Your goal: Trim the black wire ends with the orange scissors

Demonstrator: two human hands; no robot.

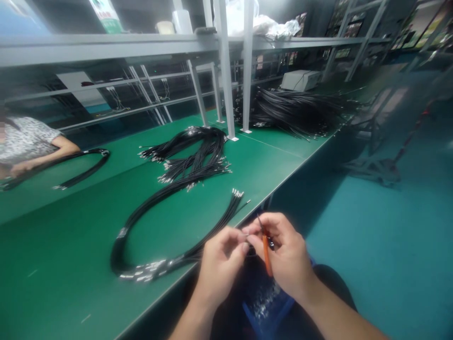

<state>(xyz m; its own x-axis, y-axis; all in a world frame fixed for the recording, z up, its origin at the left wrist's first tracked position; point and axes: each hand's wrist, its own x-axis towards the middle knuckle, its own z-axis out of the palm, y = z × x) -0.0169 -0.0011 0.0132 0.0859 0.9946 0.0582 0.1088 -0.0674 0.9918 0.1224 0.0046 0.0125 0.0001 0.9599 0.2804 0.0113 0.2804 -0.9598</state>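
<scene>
The left hand [221, 257] and right hand [283, 255] meet just off the near edge of the green counter [71, 264], fingertips touching. The left hand pinches a small metal cable end [245, 232] between thumb and forefinger. The right hand is closed on an orange-handled tool [266, 252], held upright, its thin tip beside the cable end. Below the hands sits a blue bin [264, 302] holding small metal parts. A looped black cable bundle [166, 226] with metal terminals lies on the counter just left of the hands. A second bundle [194, 153] lies farther back. A larger heap of cables [293, 111] lies behind the white posts. At far left, another person's arm [46, 153] rests on the counter beside a curved cable bundle [87, 165]
</scene>
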